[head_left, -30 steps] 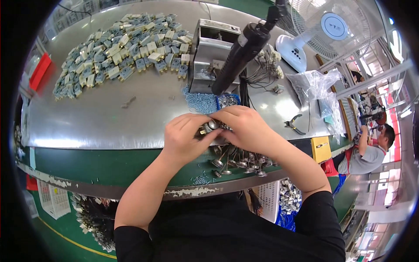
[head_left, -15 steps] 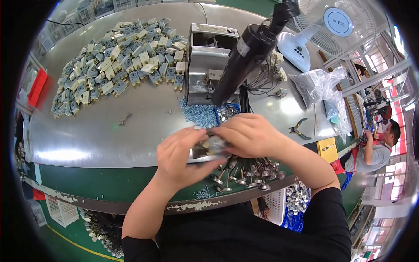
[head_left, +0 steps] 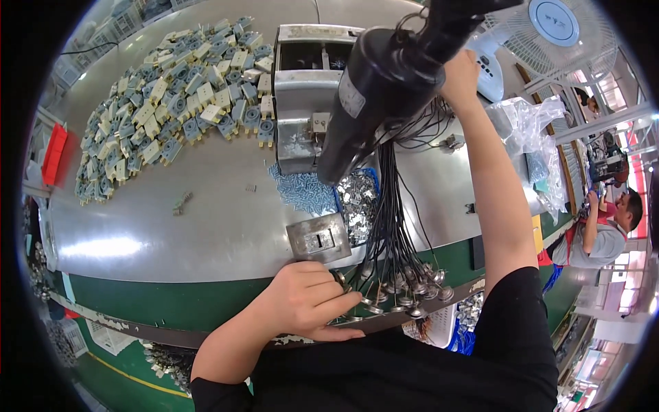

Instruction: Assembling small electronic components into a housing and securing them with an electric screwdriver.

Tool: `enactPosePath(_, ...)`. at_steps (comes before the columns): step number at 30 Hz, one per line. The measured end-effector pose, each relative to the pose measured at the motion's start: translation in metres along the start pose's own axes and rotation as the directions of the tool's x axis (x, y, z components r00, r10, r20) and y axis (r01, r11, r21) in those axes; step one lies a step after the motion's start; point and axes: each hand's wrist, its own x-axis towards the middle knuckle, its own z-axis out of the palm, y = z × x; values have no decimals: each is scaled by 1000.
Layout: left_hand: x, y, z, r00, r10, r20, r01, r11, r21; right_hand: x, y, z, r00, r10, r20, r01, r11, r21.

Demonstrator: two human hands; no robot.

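My left hand [head_left: 309, 302] is at the front edge of the bench, fingers curled beside round metal parts [head_left: 405, 292] on the ends of black wires [head_left: 391, 199]. Whatever is inside its grip is hidden. Stretched far forward, my right hand [head_left: 460, 79] is beside the fan base, behind a thick black cylinder [head_left: 377, 82]; its fingertips are out of sight. A flat metal block [head_left: 319, 238] with a rectangular slot lies on the bench just beyond my left hand. Past it are a heap of small bluish screws [head_left: 302, 189] and a blue tray [head_left: 376, 185] of small metal pieces.
Many grey and cream plug-like parts [head_left: 178, 103] are heaped at the left. A metal box-shaped fixture [head_left: 292, 96] stands mid-bench. Farther right are a fan [head_left: 552, 24], clear plastic bags [head_left: 528, 117] and another person [head_left: 604, 240]. Loose springs [head_left: 182, 204] lie left of centre.
Both hands have left the metal block, which now lies on the bench. My left hand moved nearer, down to the round parts; my right reached far forward. The view has shifted slightly.
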Motion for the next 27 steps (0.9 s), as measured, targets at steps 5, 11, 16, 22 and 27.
enactPosePath(5, -5, -4, 6, 999, -32, -18, 32, 999, -9, -45, -92, -97, 908, -217, 357, -16, 837, 547)
enactPosePath(11, -5, -2, 9, 1000, 17, -2, -17, 1000, -6, -110, -144, -161, 497, -484, 721, 89, 854, 512)
enactPosePath(16, -7, -5, 12, 993, 24, -113, -29, 999, -40, -113, -138, -160, 558, -490, 670, 87, 838, 539)
enactPosePath(22, 1, 2, 16, 997, -58, -59, 58, 998, 5, -123, -151, -160, 595, -488, 639, 109, 837, 537)
enactPosePath(27, -4, -1, 20, 996, -38, 76, 31, 996, 88, -126, -161, -166, 541, -638, 549, 356, 764, 537)
